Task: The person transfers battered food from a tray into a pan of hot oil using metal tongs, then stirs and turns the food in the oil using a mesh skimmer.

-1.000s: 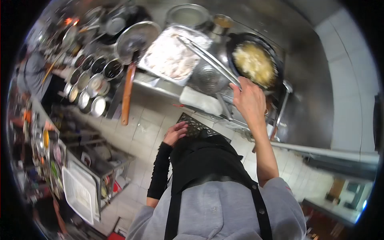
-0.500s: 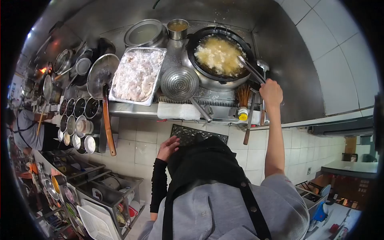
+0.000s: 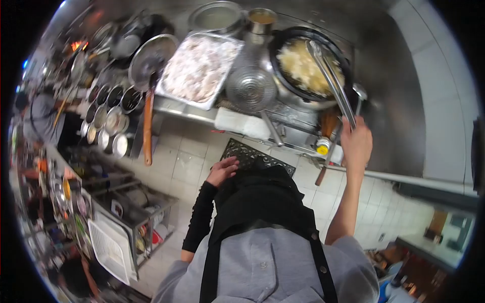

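Note:
My right hand (image 3: 356, 144) is closed round the handle end of long metal tongs (image 3: 334, 83). The tongs' tips are over the black wok (image 3: 277, 60), where pale pieces fry in bubbling yellow oil (image 3: 298, 60). My left hand (image 3: 223, 170) holds nothing, its fingers apart, beside the black apron (image 3: 257, 202) at my waist. Left of the wok lies a round perforated strainer (image 3: 251, 89). Beyond it stands a metal tray (image 3: 216, 99) of flour-coated pieces (image 3: 197, 68).
A folded white cloth (image 3: 242, 123) and a yellow-capped bottle (image 3: 323, 146) sit along the stove's front edge. Behind are a small metal pot (image 3: 261, 21) and a large round pan (image 3: 215, 17). Sauce containers (image 3: 115, 96) stand at left, near a person in grey (image 3: 41, 117).
The tongs went from over the floured tray to the wok, where they remain, now with their tips farther up over the oil. The camera view has tilted back and forth.

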Motion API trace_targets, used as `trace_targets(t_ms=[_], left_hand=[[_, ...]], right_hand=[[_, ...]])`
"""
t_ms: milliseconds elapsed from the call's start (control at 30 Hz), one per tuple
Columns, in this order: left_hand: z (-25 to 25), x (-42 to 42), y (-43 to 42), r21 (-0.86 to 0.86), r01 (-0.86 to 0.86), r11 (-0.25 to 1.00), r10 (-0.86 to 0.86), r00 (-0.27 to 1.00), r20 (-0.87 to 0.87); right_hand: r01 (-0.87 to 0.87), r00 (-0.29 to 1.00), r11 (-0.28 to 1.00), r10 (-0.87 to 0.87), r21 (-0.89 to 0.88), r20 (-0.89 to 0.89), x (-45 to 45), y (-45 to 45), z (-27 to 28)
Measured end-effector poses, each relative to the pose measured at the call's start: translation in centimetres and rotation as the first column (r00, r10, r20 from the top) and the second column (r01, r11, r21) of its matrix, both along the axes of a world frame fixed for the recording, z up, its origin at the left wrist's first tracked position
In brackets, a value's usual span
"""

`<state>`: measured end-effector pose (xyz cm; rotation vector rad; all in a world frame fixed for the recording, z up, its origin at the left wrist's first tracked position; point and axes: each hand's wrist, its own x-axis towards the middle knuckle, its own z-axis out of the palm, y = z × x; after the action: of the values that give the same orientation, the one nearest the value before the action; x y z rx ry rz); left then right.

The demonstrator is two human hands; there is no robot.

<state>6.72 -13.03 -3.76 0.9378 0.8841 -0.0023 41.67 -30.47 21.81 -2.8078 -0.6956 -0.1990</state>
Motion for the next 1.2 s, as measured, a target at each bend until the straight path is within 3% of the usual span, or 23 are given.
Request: trace_targets(t_ms=[200, 433, 600, 733, 1000, 1200], left_hand=[[1.6, -0.1, 2.0, 0.075, -0.030, 0.997, 0.028, 0.999, 0.029], [1.2, -1.8, 4.1, 0.073, -0.117, 0.990, 0.108, 0.987, 0.116], [0.0, -2.7, 3.7, 0.027, -0.112, 0.993, 0.109, 0.990, 0.094], [-0.3, -2.1, 3.1, 0.033, -0.051, 0.998, 0.046, 0.992, 0.121], [0.1, -2.6, 3.3, 0.027, -0.129, 0.991, 0.124, 0.984, 0.125], [-0.5, -2.7, 3.9, 0.026, -0.184, 0.983, 0.180, 0.976, 0.119]], right_hand=[[-0.317, 0.946, 0.943, 0.322, 0.106, -0.032, -8.1, 4.1, 0.6], [-0.574, 0.817, 0.818, 0.575, -0.025, 0.048, -11.3, 8.2, 2.5], [-0.612, 0.785, 0.767, 0.620, -0.193, -0.024, -12.3, 15.1, -0.3], [-0.637, 0.762, 0.758, 0.647, -0.138, 0.036, -11.8, 16.7, -2.3], [-0.623, 0.763, 0.776, 0.631, -0.099, 0.139, -12.8, 14.5, -2.8], [-0.573, 0.813, 0.817, 0.577, -0.068, 0.084, -10.9, 14.0, -0.9]])
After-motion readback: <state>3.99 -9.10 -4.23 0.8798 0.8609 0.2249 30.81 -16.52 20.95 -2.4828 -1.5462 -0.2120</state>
